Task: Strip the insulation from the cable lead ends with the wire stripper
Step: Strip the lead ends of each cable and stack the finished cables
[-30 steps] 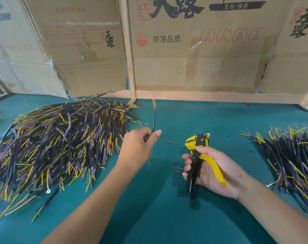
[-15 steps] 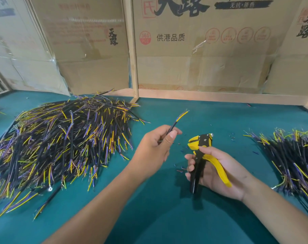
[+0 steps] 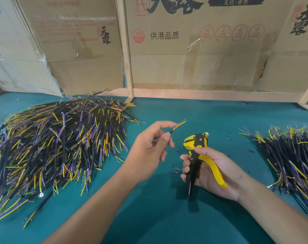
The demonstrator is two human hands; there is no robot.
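Head view: left hand [image 3: 149,148] pinches light, limp cable [image 3: 177,126] by its jacket; right hand [image 3: 214,170] grips wire stripper [image 3: 198,152] handles.

Two bare forearms, no sleeves in view. Left hand [image 3: 150,147] and right hand [image 3: 218,170] both ungloved. No rings, watch or bands on the visible fingers and wrists. Short, unpainted nails on the left thumb and fingers. Nothing worn anywhere from the frame edge to the fingertips.
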